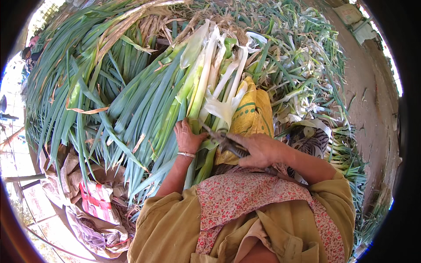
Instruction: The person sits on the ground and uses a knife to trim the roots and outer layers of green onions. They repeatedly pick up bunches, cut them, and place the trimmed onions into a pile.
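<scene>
Leeks (204,88) with long green leaves and pale shanks lie across my lap, their root ends pointing away from me. My left hand (189,136), a bracelet on its wrist, presses around the green part of the leeks, thumb to the right. In my right hand (260,149) is a dark-handled cutting tool (235,146). Its tip reaches the stalks just beside my left thumb; blur hides its exact kind. Loose, peeled-back white sheaths (220,107) hang over the shanks. Under them lies a yellow woven sack (253,111) with green marks.
A large heap of untrimmed leeks (79,82) rises at the left. Stripped leaves and peelings (302,62) cover the ground at the back right. More leeks (343,151) lie by my right elbow. Crumpled sacks (95,200) lie at the lower left. A person (31,56) is at the far left.
</scene>
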`<control>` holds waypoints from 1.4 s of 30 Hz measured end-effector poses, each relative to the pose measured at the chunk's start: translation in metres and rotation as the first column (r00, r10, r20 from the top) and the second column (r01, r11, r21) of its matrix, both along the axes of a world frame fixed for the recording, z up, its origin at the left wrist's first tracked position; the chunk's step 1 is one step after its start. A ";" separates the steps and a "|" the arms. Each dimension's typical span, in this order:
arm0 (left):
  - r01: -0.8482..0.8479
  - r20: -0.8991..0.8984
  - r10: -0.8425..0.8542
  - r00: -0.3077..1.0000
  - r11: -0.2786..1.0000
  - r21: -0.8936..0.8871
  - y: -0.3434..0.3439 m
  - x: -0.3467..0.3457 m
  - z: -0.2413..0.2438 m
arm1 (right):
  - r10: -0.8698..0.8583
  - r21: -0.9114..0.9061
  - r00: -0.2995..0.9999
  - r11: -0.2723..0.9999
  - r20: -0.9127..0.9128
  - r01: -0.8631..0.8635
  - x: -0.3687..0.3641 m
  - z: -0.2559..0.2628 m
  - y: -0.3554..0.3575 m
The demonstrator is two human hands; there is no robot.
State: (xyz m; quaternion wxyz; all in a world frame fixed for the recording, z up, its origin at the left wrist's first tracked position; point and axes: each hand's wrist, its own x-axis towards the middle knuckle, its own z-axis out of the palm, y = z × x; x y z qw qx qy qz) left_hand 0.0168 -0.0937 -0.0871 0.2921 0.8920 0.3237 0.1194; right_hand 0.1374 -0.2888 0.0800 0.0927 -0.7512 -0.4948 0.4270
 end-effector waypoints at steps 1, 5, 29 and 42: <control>-0.004 0.003 0.004 1.000 1.000 -0.019 0.002 0.001 -0.003 | 0.026 -0.011 1.000 1.000 -0.018 -0.026 -0.003 0.000 -0.002; -0.009 0.000 0.009 1.000 0.998 -0.069 0.005 0.001 -0.008 | -0.054 -0.061 0.998 0.997 0.038 0.056 0.002 0.001 0.009; 0.103 0.153 -0.039 0.987 0.895 -0.433 0.023 -0.007 0.037 | -0.405 -0.061 0.895 0.905 0.186 0.422 0.067 -0.005 0.024; -0.002 0.283 -0.059 0.957 0.978 0.210 0.080 0.047 -0.003 | -0.093 0.008 0.978 0.996 0.185 0.093 0.031 -0.004 0.031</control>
